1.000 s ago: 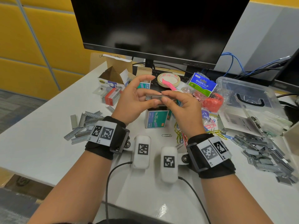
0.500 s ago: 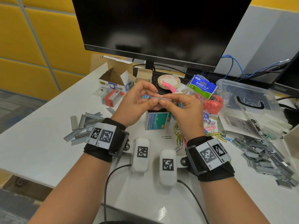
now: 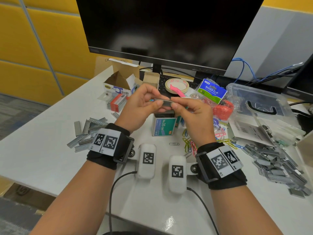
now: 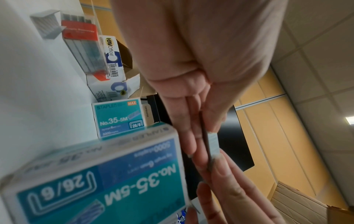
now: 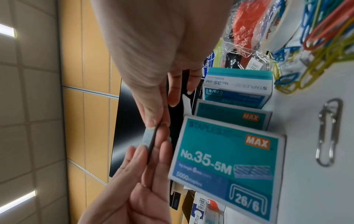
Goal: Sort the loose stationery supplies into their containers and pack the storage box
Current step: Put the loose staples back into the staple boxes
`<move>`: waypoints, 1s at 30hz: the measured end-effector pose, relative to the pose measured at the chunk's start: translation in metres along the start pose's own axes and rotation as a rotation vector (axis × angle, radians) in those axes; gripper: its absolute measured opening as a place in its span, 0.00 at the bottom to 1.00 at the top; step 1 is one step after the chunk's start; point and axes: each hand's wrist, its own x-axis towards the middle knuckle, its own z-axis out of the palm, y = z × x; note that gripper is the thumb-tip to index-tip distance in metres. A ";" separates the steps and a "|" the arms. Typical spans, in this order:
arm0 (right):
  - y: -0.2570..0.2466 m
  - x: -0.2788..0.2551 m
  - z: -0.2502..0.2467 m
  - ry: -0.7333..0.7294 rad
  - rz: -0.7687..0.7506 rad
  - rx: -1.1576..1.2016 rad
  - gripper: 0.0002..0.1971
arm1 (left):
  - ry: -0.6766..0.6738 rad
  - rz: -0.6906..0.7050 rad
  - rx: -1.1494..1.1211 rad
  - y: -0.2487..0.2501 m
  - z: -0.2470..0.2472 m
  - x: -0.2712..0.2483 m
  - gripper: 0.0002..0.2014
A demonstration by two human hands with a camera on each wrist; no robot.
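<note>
From the head view, the left hand [image 3: 140, 106] and right hand [image 3: 191, 114] each pinch one end of a staple strip [image 3: 163, 102], raised a little higher over the tabletop [image 3: 42, 150] than a second ago and level above the open teal staple box [image 3: 163, 126]. That suggests the strip is being squared up before it slides into the box. Loose staples [image 3: 274, 160] lie heaped to the right, near the clear storage box [image 3: 257, 102]. The left wrist view shows the left hand's fingers [image 4: 189, 136] and thumb clamped on the strip's end, with another teal box close below. In the right wrist view, the right thumb and fingers [image 5: 162, 136] clamp the opposite end, and paper clips [image 5: 316, 37] lie beyond.
</note>
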 end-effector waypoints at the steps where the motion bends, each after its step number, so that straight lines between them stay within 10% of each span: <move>1: -0.001 0.000 0.000 0.002 0.001 0.001 0.11 | 0.001 -0.003 -0.008 0.000 0.000 0.000 0.10; 18: -0.005 0.002 -0.011 -0.026 -0.019 -0.183 0.09 | 0.247 -0.034 0.355 -0.006 -0.020 0.003 0.09; 30: -0.010 0.001 -0.011 -0.160 -0.024 -0.406 0.10 | 0.107 -0.282 0.376 -0.006 -0.014 0.001 0.09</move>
